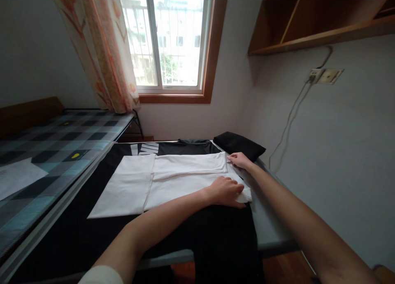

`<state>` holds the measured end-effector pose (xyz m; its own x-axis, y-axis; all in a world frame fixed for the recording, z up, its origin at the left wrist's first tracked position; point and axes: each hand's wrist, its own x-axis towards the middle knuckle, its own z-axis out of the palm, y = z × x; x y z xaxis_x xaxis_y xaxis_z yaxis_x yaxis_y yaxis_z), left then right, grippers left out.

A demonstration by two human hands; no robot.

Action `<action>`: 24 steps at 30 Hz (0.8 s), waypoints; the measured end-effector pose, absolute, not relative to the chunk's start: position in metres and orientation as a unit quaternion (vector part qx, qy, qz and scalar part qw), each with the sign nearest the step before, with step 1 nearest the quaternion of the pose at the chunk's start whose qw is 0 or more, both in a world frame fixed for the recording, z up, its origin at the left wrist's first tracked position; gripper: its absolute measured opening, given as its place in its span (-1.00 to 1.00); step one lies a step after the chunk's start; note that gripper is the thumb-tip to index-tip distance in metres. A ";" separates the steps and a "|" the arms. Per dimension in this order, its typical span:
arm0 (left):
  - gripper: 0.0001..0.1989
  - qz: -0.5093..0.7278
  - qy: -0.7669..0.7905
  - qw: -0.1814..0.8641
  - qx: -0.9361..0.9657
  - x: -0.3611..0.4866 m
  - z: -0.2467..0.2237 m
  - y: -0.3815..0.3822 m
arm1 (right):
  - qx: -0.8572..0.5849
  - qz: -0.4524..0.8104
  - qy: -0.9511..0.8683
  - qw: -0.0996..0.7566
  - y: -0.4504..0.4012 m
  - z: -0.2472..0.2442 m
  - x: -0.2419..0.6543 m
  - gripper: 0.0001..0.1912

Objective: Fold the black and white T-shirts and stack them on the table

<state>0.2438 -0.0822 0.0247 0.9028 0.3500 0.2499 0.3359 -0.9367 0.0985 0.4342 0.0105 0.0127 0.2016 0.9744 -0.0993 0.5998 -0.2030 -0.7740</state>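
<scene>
A white garment (129,185), partly folded, lies flat over a black cloth (74,218) spread on the table (271,230). My left hand (226,190) rests on the right end of the white garment, near its bunched edge, with fingers bent and thumb apart; what lies under the fingertips is partly hidden. Farther back, my right hand (239,159) pinches the far right corner of the white garment between thumb and fingers.
A folded black item (239,145) sits at the table's back right corner. On the left is a bed with a checked mattress (89,129) and a white paper (20,177). A window, curtain, wall shelf (321,31) and a socket with hanging cables (324,75) surround the table.
</scene>
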 end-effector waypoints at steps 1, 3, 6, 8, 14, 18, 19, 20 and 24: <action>-0.55 0.132 0.180 0.026 0.974 0.251 0.024 -0.084 | -0.709 0.306 -0.552 0.313 0.013 0.014 0.433 -0.80; -0.56 0.136 0.189 0.017 0.972 0.260 0.023 -0.088 | -0.702 0.308 -0.551 0.331 0.016 0.016 0.432 -0.79; -0.65 0.144 0.171 -0.008 0.975 0.269 0.021 -0.093 | -0.690 0.312 -0.548 0.356 0.019 0.020 0.429 -0.78; -0.70 0.145 0.138 -0.021 0.979 0.272 0.021 -0.095 | -0.677 0.322 -0.545 0.375 0.020 0.024 0.426 -0.75; -0.63 0.175 0.146 0.066 0.972 0.255 0.029 -0.091 | -0.656 0.339 -0.569 0.363 0.018 0.033 0.420 -0.67; -0.74 0.220 0.196 0.162 0.942 0.226 0.041 -0.089 | -0.674 0.323 -0.579 0.326 0.026 0.036 0.416 -0.73; -0.76 0.230 0.207 0.186 0.932 0.219 0.044 -0.090 | -0.680 0.327 -0.572 0.321 0.029 0.038 0.413 -0.75; -0.77 0.239 0.217 0.210 0.923 0.212 0.047 -0.092 | -0.683 0.337 -0.563 0.321 0.032 0.040 0.410 -0.78; -0.78 0.268 0.242 0.274 0.891 0.181 0.051 -0.104 | -0.640 0.415 -0.526 0.376 0.044 0.058 0.384 -0.70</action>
<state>0.1814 -0.1037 0.0508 0.7385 0.5792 0.3451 0.2850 -0.7321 0.6187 0.3836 0.0435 0.0582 0.1030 0.9853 -0.1361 0.3615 -0.1646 -0.9177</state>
